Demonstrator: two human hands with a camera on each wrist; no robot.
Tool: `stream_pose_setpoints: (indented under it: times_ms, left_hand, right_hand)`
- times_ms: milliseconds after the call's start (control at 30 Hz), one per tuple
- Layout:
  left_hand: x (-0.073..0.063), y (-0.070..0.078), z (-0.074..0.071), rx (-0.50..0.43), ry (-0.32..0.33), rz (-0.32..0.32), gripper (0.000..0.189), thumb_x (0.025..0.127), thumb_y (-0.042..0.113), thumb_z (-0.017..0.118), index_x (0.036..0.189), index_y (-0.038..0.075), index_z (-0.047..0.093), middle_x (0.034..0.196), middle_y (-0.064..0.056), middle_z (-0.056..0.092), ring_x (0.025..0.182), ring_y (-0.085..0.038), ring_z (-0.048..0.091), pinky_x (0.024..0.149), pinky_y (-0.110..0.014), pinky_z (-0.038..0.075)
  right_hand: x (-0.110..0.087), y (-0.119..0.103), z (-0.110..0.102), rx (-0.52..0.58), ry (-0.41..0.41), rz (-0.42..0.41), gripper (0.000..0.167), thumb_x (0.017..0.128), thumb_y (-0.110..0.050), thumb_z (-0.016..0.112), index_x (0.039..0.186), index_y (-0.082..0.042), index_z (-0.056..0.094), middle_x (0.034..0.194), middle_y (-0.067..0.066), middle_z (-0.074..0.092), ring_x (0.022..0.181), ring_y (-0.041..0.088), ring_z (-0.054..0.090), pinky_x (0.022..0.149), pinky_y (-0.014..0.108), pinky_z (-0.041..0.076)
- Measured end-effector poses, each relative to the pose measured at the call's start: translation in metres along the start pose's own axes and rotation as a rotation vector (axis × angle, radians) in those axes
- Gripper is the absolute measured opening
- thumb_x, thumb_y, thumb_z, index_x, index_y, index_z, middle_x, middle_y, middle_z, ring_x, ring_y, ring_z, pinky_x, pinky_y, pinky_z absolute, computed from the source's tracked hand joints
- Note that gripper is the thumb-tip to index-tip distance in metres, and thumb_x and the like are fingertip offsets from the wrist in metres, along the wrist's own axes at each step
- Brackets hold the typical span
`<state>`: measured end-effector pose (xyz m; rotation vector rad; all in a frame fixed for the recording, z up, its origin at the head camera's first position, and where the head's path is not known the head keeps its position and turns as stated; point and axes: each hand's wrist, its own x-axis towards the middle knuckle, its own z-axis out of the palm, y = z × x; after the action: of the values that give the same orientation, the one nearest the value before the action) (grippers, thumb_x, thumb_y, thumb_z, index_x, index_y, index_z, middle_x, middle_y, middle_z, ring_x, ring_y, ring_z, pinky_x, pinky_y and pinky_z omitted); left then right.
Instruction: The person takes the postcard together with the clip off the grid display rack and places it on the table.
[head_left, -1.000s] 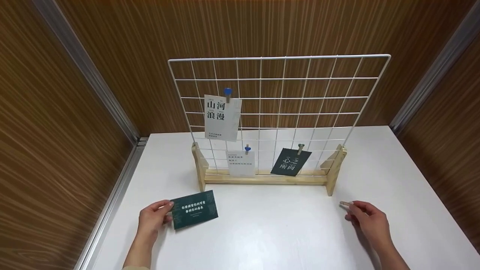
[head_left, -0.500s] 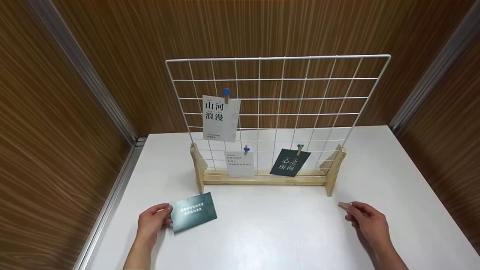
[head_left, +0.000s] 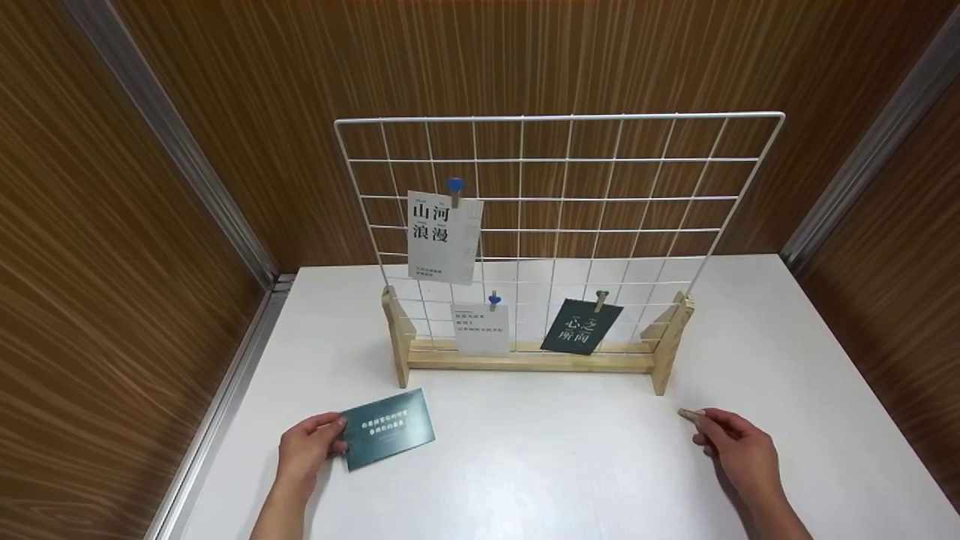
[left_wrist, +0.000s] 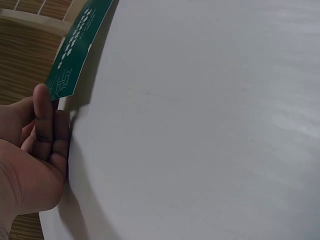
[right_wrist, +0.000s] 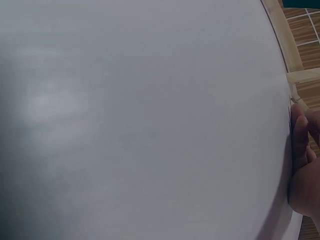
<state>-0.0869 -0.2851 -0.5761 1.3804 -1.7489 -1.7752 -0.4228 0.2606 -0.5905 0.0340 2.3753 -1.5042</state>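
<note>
My left hand [head_left: 309,448] pinches a dark green card [head_left: 390,431] with white writing by its left edge, in front of the rack's left foot. The left wrist view shows the same card [left_wrist: 80,50] tilted above the white surface, its shadow beneath. Over on the right, my right hand [head_left: 739,446] pinches a small wooden clothespin [head_left: 688,414] between thumb and forefinger, near the rack's right foot. In the right wrist view that hand [right_wrist: 302,155] shows only partly, at the right edge.
A white wire grid rack [head_left: 559,117] on a wooden stand [head_left: 532,361] rises at the back of the white table [head_left: 525,465]. Clothespins hold a large white card [head_left: 442,255], a small white card [head_left: 480,330] and a dark green card [head_left: 581,327] on it. Wood-grain walls [head_left: 187,45] surround the table.
The green card in my left hand has tilted and dropped slightly toward the table. My right hand keeps its grip on the clothespin, which has turned a little.
</note>
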Motion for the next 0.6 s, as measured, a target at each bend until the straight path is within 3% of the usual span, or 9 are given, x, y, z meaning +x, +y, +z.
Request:
stream_pose_setpoints:
  times_ms: [333,600]
  left_hand:
    - [0.0044,-0.0074,-0.0005,0.052,0.008,0.04,0.034,0.103,0.011,0.069,0.13,-0.01,0.065,0.106,-0.015,0.074,0.073,-0.012,0.07,0.069,-0.023,0.059]
    - [0.008,-0.009,-0.0008,0.043,0.009,0.034,0.034,0.103,0.011,0.07,0.13,-0.009,0.065,0.111,-0.018,0.073,0.074,-0.012,0.071,0.069,-0.024,0.059]
  right_hand:
    - [-0.0002,0.0025,-0.0006,-0.02,-0.009,-0.053,0.033,0.107,-0.015,0.065,0.135,0.003,0.065,0.107,0.009,0.076,0.083,0.01,0.073,0.072,0.024,0.06]
    - [-0.0019,0.0038,0.0013,-0.037,-0.004,-0.055,0.033,0.107,-0.013,0.064,0.136,0.003,0.066,0.113,0.013,0.074,0.084,0.01,0.074,0.072,0.024,0.061]
